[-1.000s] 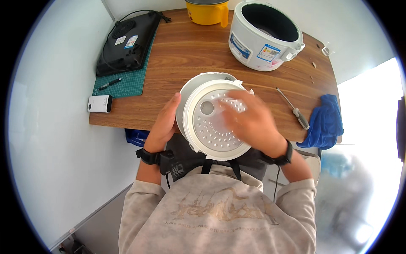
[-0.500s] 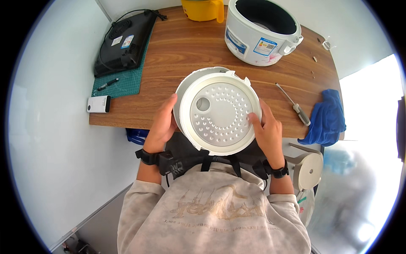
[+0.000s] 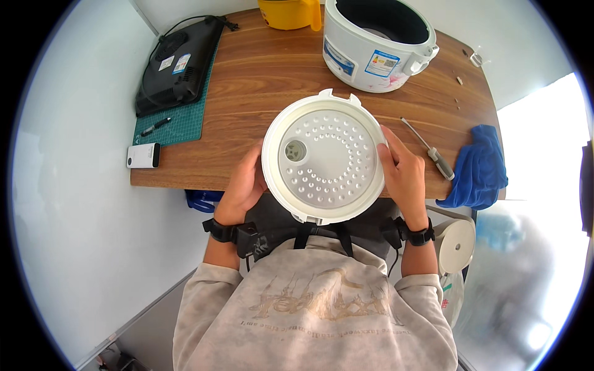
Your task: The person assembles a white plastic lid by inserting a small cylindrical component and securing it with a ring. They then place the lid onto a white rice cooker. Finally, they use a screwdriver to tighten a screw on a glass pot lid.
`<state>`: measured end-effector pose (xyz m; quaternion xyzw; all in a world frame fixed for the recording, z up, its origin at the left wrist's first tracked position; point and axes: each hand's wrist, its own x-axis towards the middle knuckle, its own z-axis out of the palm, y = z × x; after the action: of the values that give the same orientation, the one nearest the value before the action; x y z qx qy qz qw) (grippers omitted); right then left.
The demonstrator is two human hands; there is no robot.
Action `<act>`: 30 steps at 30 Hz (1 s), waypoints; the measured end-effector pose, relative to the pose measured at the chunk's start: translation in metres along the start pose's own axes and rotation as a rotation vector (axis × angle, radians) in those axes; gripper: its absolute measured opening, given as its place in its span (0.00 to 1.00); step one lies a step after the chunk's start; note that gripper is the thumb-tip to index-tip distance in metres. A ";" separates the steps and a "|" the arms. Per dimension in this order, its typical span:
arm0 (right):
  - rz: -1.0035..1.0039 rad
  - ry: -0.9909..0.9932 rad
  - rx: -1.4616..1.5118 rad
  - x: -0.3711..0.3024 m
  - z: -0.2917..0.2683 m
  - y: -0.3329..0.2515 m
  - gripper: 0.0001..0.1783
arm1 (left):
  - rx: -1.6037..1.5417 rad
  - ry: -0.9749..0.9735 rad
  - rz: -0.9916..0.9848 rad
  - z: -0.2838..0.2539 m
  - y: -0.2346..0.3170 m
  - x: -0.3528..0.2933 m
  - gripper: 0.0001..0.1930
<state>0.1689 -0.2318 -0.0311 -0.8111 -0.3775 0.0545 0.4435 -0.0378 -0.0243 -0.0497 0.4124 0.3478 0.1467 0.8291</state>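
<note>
I hold a round white rice cooker lid (image 3: pixel 331 162) in front of me, its dimpled metal inner side facing up. A round vent hole with a grille shows left of its middle. My left hand (image 3: pixel 246 184) grips the left rim, its fingers partly hidden behind the lid. On the opposite rim my right hand (image 3: pixel 405 176) is closed, with the thumb at the edge and other fingers over and behind it. Farther back stands the white rice cooker body (image 3: pixel 354 81), lidless, with a dark interior and a latch at its right.
A screwdriver (image 3: pixel 436 156) and a blue cloth (image 3: pixel 476 170) lie on the right of the wooden table (image 3: pixel 247 80). Leftward are a black appliance (image 3: pixel 179 68), a green cutting mat (image 3: pixel 185 127), a pen (image 3: pixel 156 127) and a white power bank (image 3: pixel 143 156). A yellow pot (image 3: pixel 288 15) stands behind.
The dimpled inner part sat offset over the lid's outer shell; now the two line up. Both hands have shifted slightly, the right thumb moving from the inner face out to the rim.
</note>
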 end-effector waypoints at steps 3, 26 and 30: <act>-0.026 0.017 0.003 -0.001 0.008 0.010 0.18 | -0.042 -0.014 -0.008 -0.005 -0.001 0.002 0.23; -0.035 0.069 -0.245 0.004 0.023 0.010 0.17 | 0.237 0.029 0.088 0.009 -0.003 -0.002 0.27; 0.000 0.050 -0.035 0.003 0.023 0.015 0.18 | 0.184 0.002 0.044 0.011 0.003 -0.007 0.28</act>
<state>0.1697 -0.2187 -0.0554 -0.8199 -0.3672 0.0278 0.4384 -0.0348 -0.0326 -0.0401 0.4942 0.3513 0.1327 0.7840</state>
